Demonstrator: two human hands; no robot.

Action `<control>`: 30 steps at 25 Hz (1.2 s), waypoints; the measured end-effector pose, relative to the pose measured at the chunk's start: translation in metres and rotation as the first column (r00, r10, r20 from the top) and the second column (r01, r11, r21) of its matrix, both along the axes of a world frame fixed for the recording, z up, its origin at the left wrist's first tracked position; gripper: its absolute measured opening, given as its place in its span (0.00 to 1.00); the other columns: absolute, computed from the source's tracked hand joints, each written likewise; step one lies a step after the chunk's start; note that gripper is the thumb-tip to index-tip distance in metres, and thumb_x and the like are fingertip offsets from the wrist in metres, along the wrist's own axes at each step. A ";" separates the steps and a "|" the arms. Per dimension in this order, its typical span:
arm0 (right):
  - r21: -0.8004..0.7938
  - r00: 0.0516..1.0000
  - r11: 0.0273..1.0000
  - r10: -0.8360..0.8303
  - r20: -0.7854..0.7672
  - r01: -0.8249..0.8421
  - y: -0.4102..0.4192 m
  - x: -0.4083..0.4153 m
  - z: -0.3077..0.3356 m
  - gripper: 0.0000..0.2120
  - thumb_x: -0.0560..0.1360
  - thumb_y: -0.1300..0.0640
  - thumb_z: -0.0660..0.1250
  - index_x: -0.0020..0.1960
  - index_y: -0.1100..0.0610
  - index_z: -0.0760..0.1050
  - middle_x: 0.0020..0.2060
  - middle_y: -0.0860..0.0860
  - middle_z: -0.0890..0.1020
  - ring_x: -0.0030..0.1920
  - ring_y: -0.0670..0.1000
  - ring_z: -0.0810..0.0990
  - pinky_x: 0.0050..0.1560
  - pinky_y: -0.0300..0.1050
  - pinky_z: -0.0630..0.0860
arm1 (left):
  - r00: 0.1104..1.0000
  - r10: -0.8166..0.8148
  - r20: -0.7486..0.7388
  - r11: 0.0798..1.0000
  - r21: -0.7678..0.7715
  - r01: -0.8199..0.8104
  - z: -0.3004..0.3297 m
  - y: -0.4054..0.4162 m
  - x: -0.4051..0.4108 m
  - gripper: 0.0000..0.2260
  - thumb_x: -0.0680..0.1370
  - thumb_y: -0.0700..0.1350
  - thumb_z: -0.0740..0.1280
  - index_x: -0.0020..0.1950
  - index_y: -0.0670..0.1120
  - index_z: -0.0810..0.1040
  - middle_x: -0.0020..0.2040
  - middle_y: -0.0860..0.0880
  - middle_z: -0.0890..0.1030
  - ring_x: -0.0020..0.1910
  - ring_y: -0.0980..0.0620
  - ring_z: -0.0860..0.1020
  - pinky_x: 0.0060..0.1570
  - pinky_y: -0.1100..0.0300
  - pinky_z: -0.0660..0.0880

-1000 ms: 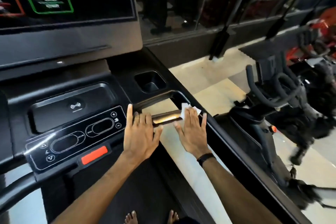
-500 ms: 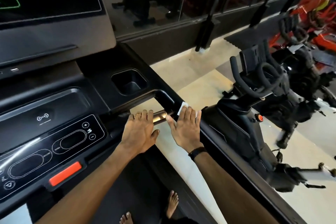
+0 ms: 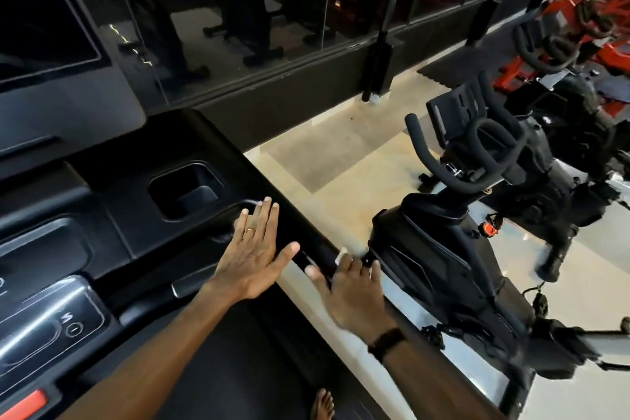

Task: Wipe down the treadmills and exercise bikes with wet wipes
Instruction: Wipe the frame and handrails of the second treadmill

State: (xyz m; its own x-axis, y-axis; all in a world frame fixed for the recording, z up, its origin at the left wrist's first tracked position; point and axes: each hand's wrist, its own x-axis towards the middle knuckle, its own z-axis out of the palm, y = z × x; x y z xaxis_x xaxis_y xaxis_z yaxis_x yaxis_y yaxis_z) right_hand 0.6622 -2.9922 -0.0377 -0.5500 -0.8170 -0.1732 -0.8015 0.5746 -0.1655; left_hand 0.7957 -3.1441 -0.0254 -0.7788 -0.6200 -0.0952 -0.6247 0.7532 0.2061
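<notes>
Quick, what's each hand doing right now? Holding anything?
Left hand: open, fingers straight, flat on the treadmill console.
Right hand: open, pressing a white wipe on the side rail.

The treadmill console [image 3: 129,208] is black, with white-outlined buttons and a red-orange stop button [image 3: 24,404] at its lower edge. A gold ring [image 3: 250,229] bands one finger of the left hand [image 3: 252,252]; a sliver of white wipe [image 3: 341,254] shows under the right hand [image 3: 354,293] — its wrist wears a black band [image 3: 387,344]. The exercise bike [image 3: 453,249] is black with a red knob [image 3: 490,229]; the floor [image 3: 327,160] is cream.
</notes>
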 end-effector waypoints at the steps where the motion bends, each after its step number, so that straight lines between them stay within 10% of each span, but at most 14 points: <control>1: -0.003 0.999 1.000 0.019 0.048 -0.019 0.006 0.011 0.004 0.54 0.77 0.27 0.33 0.69 0.74 0.67 0.59 0.72 0.77 0.62 0.69 0.76 0.70 0.69 0.65 | 1.000 -0.004 -0.010 1.000 0.023 0.005 0.000 -0.002 -0.007 0.42 0.74 0.71 0.30 0.78 0.43 0.30 0.78 0.47 0.28 0.76 0.54 0.28 0.73 0.55 0.26; 5: -0.032 0.966 0.975 0.223 0.133 -0.221 -0.013 0.026 0.014 0.57 0.70 0.23 0.27 0.80 0.67 0.46 0.77 0.68 0.53 0.78 0.66 0.51 0.78 0.64 0.42 | 0.991 -0.072 -0.114 0.988 0.125 0.086 0.002 -0.009 -0.039 0.45 0.72 0.73 0.29 0.80 0.45 0.35 0.80 0.50 0.33 0.76 0.60 0.30 0.73 0.60 0.27; 11: 0.191 0.934 0.978 -0.148 0.326 0.088 0.016 -0.043 0.013 0.53 0.70 0.22 0.32 0.68 0.62 0.68 0.61 0.59 0.78 0.66 0.58 0.74 0.77 0.64 0.45 | 0.964 -0.264 -0.035 0.961 0.074 0.266 0.005 -0.030 -0.089 0.40 0.76 0.69 0.32 0.81 0.45 0.42 0.81 0.49 0.38 0.77 0.57 0.33 0.71 0.61 0.24; 17: 0.288 0.979 0.957 -0.085 0.188 0.027 0.017 0.024 0.032 0.62 0.65 0.21 0.27 0.78 0.70 0.43 0.77 0.70 0.51 0.78 0.67 0.48 0.77 0.64 0.38 | 0.871 -0.478 0.112 0.878 0.073 0.473 -0.020 -0.021 -0.121 0.50 0.67 0.72 0.21 0.80 0.42 0.39 0.81 0.45 0.40 0.79 0.53 0.37 0.76 0.52 0.32; 21: 0.105 0.936 0.975 -0.218 0.277 0.196 -0.011 -0.007 0.016 0.50 0.72 0.24 0.35 0.77 0.59 0.59 0.72 0.59 0.69 0.75 0.57 0.64 0.77 0.58 0.35 | 0.828 -0.538 0.157 0.839 0.189 0.510 -0.018 -0.024 -0.125 0.46 0.70 0.70 0.27 0.80 0.43 0.37 0.82 0.46 0.41 0.80 0.53 0.38 0.77 0.50 0.34; 26: 0.250 0.913 0.878 -0.392 -0.112 0.408 0.041 0.009 0.012 0.55 0.73 0.24 0.32 0.66 0.68 0.73 0.54 0.65 0.81 0.60 0.64 0.79 0.75 0.69 0.56 | 0.815 -0.559 0.153 0.817 0.267 0.510 -0.019 -0.025 -0.129 0.40 0.77 0.68 0.34 0.81 0.43 0.40 0.82 0.46 0.44 0.80 0.53 0.41 0.77 0.49 0.36; 30: 0.176 0.922 0.906 -0.385 -0.032 0.384 -0.003 0.071 0.010 0.56 0.75 0.23 0.41 0.66 0.76 0.70 0.62 0.76 0.74 0.65 0.73 0.74 0.68 0.68 0.69 | 0.813 -0.568 0.127 0.807 0.280 0.520 -0.018 -0.024 -0.128 0.39 0.78 0.66 0.36 0.82 0.43 0.42 0.82 0.46 0.47 0.81 0.52 0.44 0.78 0.49 0.37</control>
